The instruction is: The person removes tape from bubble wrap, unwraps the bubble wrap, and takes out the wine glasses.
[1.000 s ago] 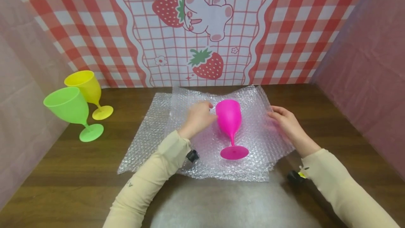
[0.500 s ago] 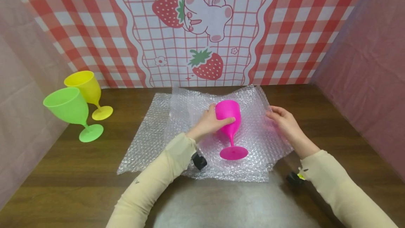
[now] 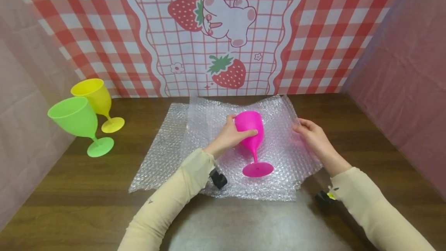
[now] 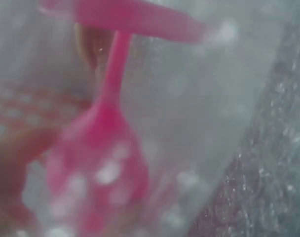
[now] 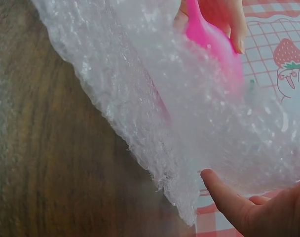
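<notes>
A bright pink plastic goblet point(image 3: 256, 142) lies on its side over bubble wrap point(image 3: 216, 183), its foot toward me. My left hand point(image 3: 230, 134) grips the bowl, thumb across its upper side and fingers on the far left. In the left wrist view the goblet point(image 4: 103, 148) is blurred behind a film of wrap. At the sheet's right edge, my right hand point(image 3: 313, 136) pinches the wrap between thumb and fingertips. The right wrist view has the raised bubble wrap point(image 5: 140, 113) between that hand point(image 5: 253, 210) and the goblet point(image 5: 221, 44).
Upright at the left stand a green goblet point(image 3: 74, 117) and a yellow goblet point(image 3: 95, 96). Behind the brown wooden table point(image 3: 69, 189) hangs a red checked cloth point(image 3: 327, 30) with strawberries. Pink cloth walls point(image 3: 411, 69) close in both sides.
My left hand has moved right and taken hold of the pink goblet's bowl, shifting it very slightly left. The right hand keeps its place at the wrap's edge.
</notes>
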The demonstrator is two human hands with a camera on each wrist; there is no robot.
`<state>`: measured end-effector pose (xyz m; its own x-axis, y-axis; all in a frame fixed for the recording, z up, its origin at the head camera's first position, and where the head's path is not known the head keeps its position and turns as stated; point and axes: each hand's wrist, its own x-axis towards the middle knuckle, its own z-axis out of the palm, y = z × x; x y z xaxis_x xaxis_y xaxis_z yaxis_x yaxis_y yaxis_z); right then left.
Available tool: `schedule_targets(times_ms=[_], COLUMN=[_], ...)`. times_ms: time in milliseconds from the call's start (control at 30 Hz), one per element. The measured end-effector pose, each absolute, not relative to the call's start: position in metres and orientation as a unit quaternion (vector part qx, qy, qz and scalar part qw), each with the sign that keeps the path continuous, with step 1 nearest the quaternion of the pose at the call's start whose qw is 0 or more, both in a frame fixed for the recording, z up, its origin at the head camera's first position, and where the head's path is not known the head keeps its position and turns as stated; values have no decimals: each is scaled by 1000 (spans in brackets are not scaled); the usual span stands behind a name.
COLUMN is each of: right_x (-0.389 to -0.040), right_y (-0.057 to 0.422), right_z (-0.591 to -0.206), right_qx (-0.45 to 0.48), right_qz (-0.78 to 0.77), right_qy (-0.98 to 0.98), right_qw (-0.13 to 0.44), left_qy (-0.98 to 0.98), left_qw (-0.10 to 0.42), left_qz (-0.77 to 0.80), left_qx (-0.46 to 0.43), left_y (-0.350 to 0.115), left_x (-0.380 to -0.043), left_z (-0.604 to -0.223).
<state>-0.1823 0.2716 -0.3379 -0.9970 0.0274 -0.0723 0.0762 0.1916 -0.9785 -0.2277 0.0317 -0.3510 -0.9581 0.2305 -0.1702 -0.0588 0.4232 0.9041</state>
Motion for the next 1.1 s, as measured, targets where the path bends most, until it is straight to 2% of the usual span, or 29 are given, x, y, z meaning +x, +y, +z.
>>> schedule_targets(times_ms=[333,867,1100], right_x=[-182,-181,-180], right_y=[277,277,280], right_z=[-340,-344,-344], right_qx=[28,36,36], right_qz=[-595,-584,-679], right_qy=[803,809,730], right_qw=[27,52,74], left_qy=[794,765,755], left_qw=[111,7,-42], left_qz=[595,640,649], left_qx=[43,68,87], left_y=[27,9,-3], left_x=[-222,-214,-214], left_z=[-346,-324,-317])
